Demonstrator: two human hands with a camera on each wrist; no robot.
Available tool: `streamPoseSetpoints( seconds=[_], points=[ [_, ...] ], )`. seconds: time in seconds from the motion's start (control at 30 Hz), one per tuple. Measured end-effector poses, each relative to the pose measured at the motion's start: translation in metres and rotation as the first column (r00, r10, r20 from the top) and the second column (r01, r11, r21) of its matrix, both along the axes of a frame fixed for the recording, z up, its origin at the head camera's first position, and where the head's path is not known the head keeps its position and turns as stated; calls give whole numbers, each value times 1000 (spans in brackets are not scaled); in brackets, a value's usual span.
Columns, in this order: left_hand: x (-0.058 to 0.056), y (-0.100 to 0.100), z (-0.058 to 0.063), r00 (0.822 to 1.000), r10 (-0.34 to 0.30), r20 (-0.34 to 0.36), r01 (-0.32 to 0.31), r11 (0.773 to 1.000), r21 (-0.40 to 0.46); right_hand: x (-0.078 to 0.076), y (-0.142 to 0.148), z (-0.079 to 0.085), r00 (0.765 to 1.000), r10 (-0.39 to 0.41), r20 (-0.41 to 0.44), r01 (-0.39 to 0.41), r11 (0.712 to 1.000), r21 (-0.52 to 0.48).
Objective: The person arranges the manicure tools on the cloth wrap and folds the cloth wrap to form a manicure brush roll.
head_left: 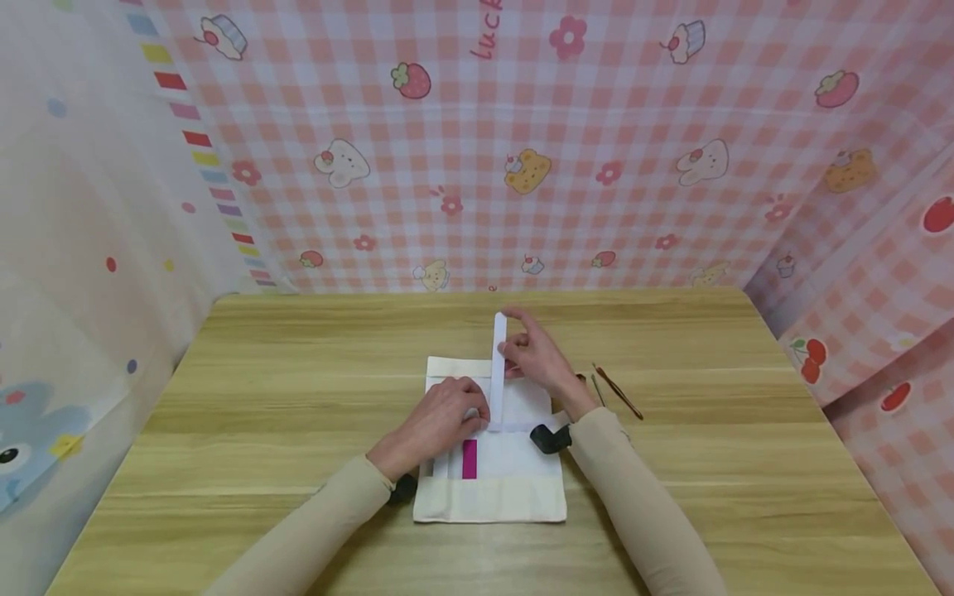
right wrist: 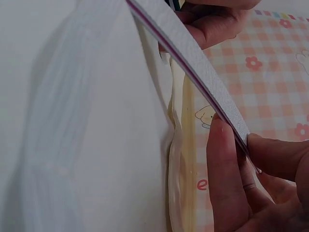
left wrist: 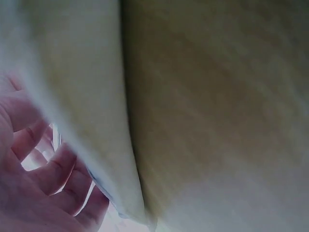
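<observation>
My right hand [head_left: 542,360] pinches a long white nail file [head_left: 498,364], which stands up over an unfolded cream cloth case [head_left: 514,501]. In the right wrist view, the file shows a grainy face and a pink core, with thumb and fingertips [right wrist: 223,145] at its end. My left hand [head_left: 443,414] is curled at the file's lower end, where its fingers pinch the white elastic band [head_left: 517,427] across the case. Below that hand, a magenta strip [head_left: 469,459] stands in a front pocket. The left wrist view shows the left fingers [left wrist: 63,169] partly behind a cream edge.
To the right of the case, a thin brown stick-like tool [head_left: 619,391] lies on the wooden table [head_left: 298,397], with a green one [head_left: 598,389] beside it. Behind the table hangs a pink checked curtain [head_left: 477,223]. Black wrist cameras [head_left: 550,439] sit at both cuffs.
</observation>
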State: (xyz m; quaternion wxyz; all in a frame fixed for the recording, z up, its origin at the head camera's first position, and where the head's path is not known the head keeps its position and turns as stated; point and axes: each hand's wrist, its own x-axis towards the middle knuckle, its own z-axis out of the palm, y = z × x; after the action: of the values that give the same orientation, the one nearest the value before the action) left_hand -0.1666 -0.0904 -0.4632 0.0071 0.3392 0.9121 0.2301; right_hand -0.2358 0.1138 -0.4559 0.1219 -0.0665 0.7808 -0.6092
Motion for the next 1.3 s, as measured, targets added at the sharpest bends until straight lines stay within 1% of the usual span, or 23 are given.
streamPoseSetpoints(
  seconds=[0.2,0.4,0.53,0.67,0.77,0.93,1.3],
  points=[
    [0,1,0,1000,0,-10,0,1000,-14,-1,1,-2,1000,26,9,-26,1000,9],
    [0,1,0,1000,8,-4,-8,1000,0,-3,0,-2,999,28,37,-28,1000,0],
    [1,1,0,1000,11,6,-11,1000,8,-3,-2,-3,996,63,70,-63,998,-6],
    [2,1,0,1000,7,8,-7,1000,21,-1,-2,-3,991,83,104,-83,997,0],
    [2,2,0,1000,6,2,-6,1000,26,-1,-1,-3,990,83,115,-85,996,13],
    [2,2,1,1000,12,-6,-12,999,33,0,-2,-3,985,111,132,-117,992,41],
    [1,3,0,1000,9,-15,-9,999,39,8,-2,-4,981,115,157,-121,992,33]
  ],
)
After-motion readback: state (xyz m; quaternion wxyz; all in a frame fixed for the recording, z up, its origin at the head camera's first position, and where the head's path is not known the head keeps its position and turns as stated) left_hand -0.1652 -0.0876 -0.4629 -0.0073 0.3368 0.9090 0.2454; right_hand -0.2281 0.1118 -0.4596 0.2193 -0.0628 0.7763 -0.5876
